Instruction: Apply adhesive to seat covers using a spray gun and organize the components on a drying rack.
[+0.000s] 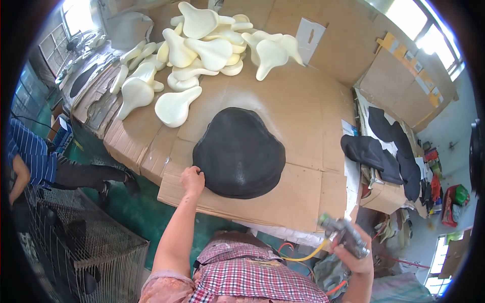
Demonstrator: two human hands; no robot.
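A broad black saddle cover with rounded corners lies on the cardboard-topped table, its surface slightly shiny in the middle. It may be several layers stacked; I cannot tell. My left hand is closed at its lower left edge, the fingers pinching the rim. Off the table's front right corner, my right hand grips a metal spray gun with a yellow hose at its base. The gun is held apart from the cover. Beyond the cover, a pile of cream foam bicycle saddles covers the far left of the table.
More black covers lie on a box at the right. Cardboard panels stand along the table's back. A wire cage is on the floor at lower left, near a person in a striped shirt. Hoses hang by the table's front edge.
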